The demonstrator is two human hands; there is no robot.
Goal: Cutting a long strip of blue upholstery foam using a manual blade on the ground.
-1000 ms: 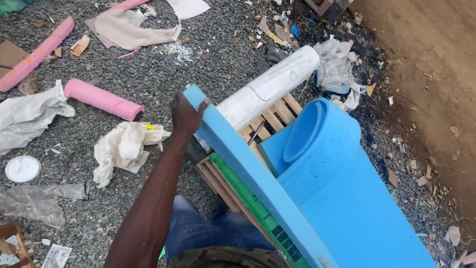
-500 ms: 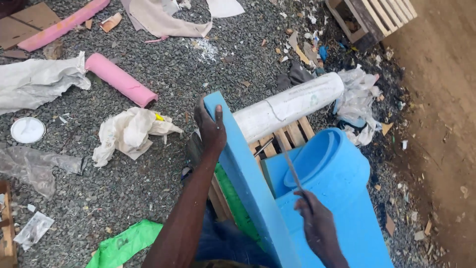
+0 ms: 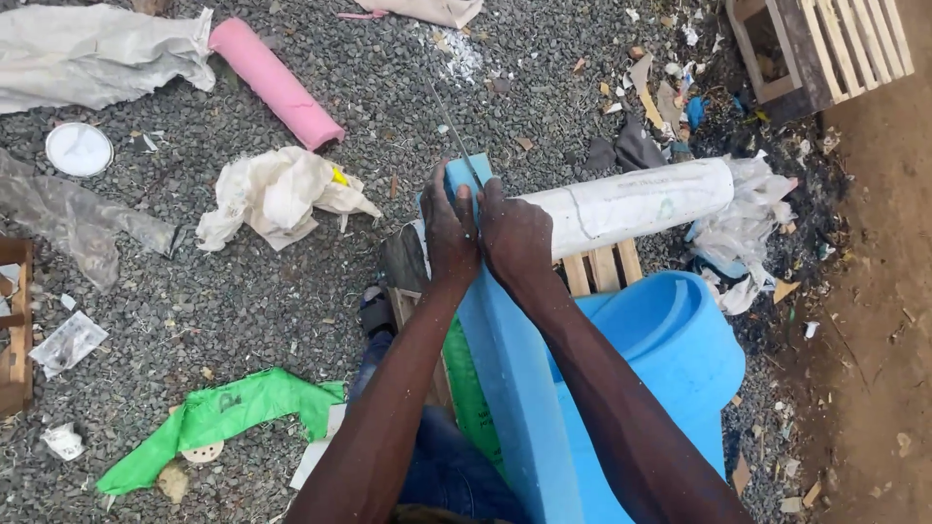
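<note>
Where the blue foam slab stands on edge against the wooden pallet, left hand clamps its far end — steadying it — while right hand grips a thin blade there.

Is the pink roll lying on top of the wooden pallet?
No, the pink roll lies on the gravel, well apart from the wooden pallet beside the hands.

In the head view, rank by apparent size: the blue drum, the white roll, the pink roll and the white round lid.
1. blue drum, though it is nearer the camera
2. white roll
3. pink roll
4. white round lid
</note>
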